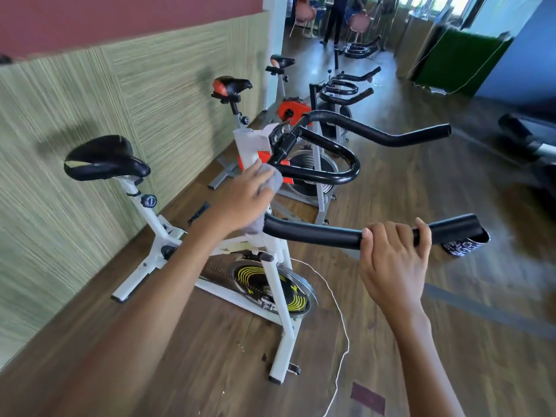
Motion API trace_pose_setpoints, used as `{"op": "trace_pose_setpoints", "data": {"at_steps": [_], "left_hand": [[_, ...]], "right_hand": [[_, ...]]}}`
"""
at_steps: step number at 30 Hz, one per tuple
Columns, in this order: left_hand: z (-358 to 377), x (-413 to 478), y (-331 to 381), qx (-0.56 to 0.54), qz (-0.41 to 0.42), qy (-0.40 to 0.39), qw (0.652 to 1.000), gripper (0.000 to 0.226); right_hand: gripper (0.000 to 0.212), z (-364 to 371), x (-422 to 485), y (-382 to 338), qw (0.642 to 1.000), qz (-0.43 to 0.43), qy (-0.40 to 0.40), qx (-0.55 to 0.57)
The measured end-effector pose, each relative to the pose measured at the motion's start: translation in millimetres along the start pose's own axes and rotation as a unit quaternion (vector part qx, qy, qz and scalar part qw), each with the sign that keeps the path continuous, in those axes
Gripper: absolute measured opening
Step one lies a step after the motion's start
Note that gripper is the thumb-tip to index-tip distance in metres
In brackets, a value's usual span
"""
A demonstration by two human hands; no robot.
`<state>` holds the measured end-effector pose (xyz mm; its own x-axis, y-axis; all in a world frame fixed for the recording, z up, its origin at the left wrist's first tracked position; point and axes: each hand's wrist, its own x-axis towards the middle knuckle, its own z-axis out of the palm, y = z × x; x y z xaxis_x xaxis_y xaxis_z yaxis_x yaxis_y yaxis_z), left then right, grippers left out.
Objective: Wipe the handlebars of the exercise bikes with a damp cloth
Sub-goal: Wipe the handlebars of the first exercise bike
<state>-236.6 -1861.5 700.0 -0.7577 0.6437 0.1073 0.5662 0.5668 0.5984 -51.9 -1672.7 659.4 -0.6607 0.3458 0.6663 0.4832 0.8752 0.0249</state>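
At handlebar (316, 233) stem, left grip (245, 197) clasps grey cloth (272, 176); right grip (394, 248) clenched round handlebar's near arm. Wiping underway; next likely needs cloth swept along bar.

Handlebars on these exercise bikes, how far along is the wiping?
Nothing can be judged finished. In hand: the left hand holds a crumpled grey cloth at the stem end of the nearest white bike's black foam handlebar, which the right hand grips. Left: its far grip and the next bikes' black handlebars.

Wood floor (210, 371), striped green wall panelling (75, 145), maroon band (90, 16) above, bright far windows (436, 3)
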Motion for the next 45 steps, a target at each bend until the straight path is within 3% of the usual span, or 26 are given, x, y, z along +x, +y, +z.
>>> {"op": "trace_pose_setpoints", "data": {"at_steps": [3,6,10,16,19,23,27,31,36,39,42,45], "left_hand": [[5,0,-10,0.005,0.010,0.020,1.000,0.047],[32,-28,-5,0.066,0.080,0.117,0.988,0.047],[69,-56,16,0.103,0.149,0.245,0.952,0.031],[107,-56,75,0.222,0.185,0.197,0.937,0.037],[89,-54,52,0.246,0.223,0.185,0.925,0.036],[70,-56,21,0.256,0.205,0.208,0.922,0.035],[89,-49,49,0.261,0.165,0.248,0.918,0.037],[90,-40,52,0.284,0.188,0.276,0.899,0.034],[74,-23,48,0.225,0.256,0.305,0.889,0.037],[69,-19,54,0.161,0.293,0.323,0.886,0.033],[62,-22,75,0.084,0.354,0.365,0.857,0.029],[76,-37,107,0.037,0.418,0.359,0.834,0.029]], "right_hand": [[0.036,-1,0,0,1.000,0.000,0.003,-0.007],[0.038,-6,4,9,0.999,-0.038,-0.020,-0.019],[0.038,-13,15,31,0.994,-0.066,-0.064,-0.067],[0.036,-13,14,37,0.996,-0.050,-0.025,-0.069],[0.036,-13,12,41,0.995,-0.067,-0.015,-0.073],[0.036,-10,11,38,0.996,-0.056,-0.014,-0.074],[0.035,-9,11,33,0.997,-0.040,-0.013,-0.066],[0.035,-10,10,32,0.997,-0.040,-0.012,-0.059],[0.032,-14,8,30,0.998,-0.040,-0.016,-0.037],[0.022,-23,-5,27,0.998,-0.019,0.040,0.036],[0.014,-37,-27,29,0.992,0.014,0.082,0.094],[0.016,-48,-48,45,0.990,0.059,0.062,0.115]]}}
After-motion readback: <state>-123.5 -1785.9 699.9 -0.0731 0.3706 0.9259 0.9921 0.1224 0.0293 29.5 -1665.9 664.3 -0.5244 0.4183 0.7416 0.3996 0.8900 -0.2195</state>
